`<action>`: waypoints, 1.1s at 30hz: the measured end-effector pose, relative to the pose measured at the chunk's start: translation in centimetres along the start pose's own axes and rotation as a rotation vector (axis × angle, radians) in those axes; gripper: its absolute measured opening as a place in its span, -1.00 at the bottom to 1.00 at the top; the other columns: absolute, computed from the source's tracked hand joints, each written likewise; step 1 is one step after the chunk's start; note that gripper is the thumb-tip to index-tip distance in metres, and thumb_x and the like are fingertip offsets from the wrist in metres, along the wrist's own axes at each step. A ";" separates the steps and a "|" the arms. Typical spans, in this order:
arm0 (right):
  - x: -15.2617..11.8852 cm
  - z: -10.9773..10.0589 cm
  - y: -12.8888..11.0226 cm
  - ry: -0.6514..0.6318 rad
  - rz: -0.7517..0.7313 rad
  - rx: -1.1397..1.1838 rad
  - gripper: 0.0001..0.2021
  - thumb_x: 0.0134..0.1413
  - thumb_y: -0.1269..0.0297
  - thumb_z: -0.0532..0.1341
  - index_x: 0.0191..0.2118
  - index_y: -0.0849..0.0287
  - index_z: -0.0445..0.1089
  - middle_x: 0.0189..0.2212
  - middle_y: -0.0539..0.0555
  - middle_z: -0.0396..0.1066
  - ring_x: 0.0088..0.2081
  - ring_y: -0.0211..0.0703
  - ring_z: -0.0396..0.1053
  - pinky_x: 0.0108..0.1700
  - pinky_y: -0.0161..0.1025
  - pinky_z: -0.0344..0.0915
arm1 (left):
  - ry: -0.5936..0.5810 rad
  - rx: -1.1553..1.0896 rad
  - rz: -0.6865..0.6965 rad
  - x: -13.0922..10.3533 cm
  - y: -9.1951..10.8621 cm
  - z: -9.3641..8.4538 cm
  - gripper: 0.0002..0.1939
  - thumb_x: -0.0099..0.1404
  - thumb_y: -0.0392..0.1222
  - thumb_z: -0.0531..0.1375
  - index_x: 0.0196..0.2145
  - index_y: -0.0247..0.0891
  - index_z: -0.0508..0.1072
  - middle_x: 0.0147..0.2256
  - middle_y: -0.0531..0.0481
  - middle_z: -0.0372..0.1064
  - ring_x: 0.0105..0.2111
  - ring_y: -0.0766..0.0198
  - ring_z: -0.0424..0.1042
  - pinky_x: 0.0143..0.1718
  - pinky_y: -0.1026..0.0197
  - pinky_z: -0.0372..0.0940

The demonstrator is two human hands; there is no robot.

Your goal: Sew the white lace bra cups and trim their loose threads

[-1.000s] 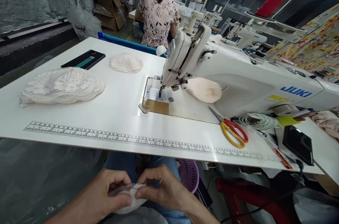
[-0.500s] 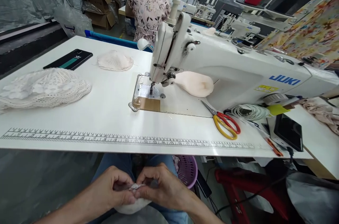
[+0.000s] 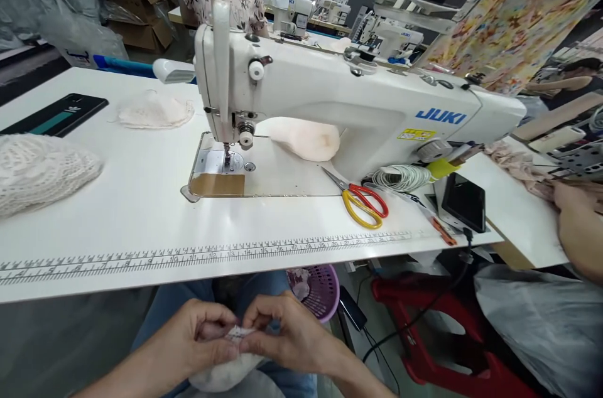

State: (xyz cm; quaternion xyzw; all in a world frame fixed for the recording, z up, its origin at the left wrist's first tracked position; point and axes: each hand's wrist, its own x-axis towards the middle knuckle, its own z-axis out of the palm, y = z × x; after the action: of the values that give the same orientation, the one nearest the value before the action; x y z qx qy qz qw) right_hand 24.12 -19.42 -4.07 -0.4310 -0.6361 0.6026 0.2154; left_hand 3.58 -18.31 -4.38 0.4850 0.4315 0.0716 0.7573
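Note:
Over my lap, below the table edge, my left hand [image 3: 211, 335] and my right hand [image 3: 277, 332] pinch a piece of off-white fabric [image 3: 221, 374] with a lacy edge. Thumbs and fingers of both hands meet close together at that edge, and part of the fabric is hidden behind them. On the table ahead stands a white sewing machine [image 3: 301, 84]. A padded beige fabric cup [image 3: 308, 139] lies under its arm. Scissors [image 3: 360, 198] with one red and one yellow handle rest in front of the machine.
Lace pieces [image 3: 42, 172], a pale fabric cup [image 3: 154, 110] and a dark phone-like case [image 3: 61, 114] lie on the left. At right are a cable coil [image 3: 400, 178] and a phone [image 3: 464, 202]. Below stand a purple basket [image 3: 325, 291] and a red stool [image 3: 405, 329]. Co-workers sit nearby.
The view has turned right, so the table things appear further left and a co-worker's arm shows at the right. Both hands keep their pinch on the fabric, which has shifted slightly.

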 end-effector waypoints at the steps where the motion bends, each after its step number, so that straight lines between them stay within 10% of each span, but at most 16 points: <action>1: -0.2 -0.2 0.1 0.003 -0.002 0.007 -0.78 0.02 0.17 0.31 -0.31 0.24 0.46 -0.51 -0.02 0.42 -0.46 -0.32 0.36 -0.40 -0.45 0.20 | 0.014 0.019 -0.001 0.1 0.2 0.2 -0.40 -0.02 0.37 0.26 -0.58 -0.27 0.23 -0.63 0.18 -0.09 -0.58 0.40 -0.17 -0.55 0.26 -0.23; 26: -0.2 -0.6 1.2 -0.031 -0.013 0.078 -0.64 0.02 -0.05 0.28 -0.36 0.22 0.47 -0.54 -0.02 0.37 -0.46 -0.30 0.30 -0.40 -0.42 0.20 | 0.035 0.082 -0.053 1.3 0.2 0.5 -0.44 -0.06 0.34 0.26 -0.59 -0.30 0.35 -0.67 0.19 -0.12 -0.61 0.41 -0.18 -0.56 0.25 -0.24; 33: -3.7 -4.1 -2.0 -0.049 -0.176 -0.400 -0.86 0.15 0.19 0.25 -0.24 0.14 0.47 -0.39 -0.02 0.50 -0.34 -0.28 0.44 -0.24 -0.44 0.24 | 0.057 0.293 -0.026 1.4 0.0 0.1 -0.42 -0.08 0.38 0.28 -0.65 -0.25 0.31 -0.66 0.13 0.09 -0.58 0.31 0.15 -0.52 0.26 0.05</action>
State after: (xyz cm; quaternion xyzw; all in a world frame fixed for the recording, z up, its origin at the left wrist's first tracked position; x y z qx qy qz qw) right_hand 28.72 -19.81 -0.51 -0.3934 -0.7832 0.4535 0.1617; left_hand 4.54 -17.65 -5.16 0.5823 0.4649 0.0119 0.6668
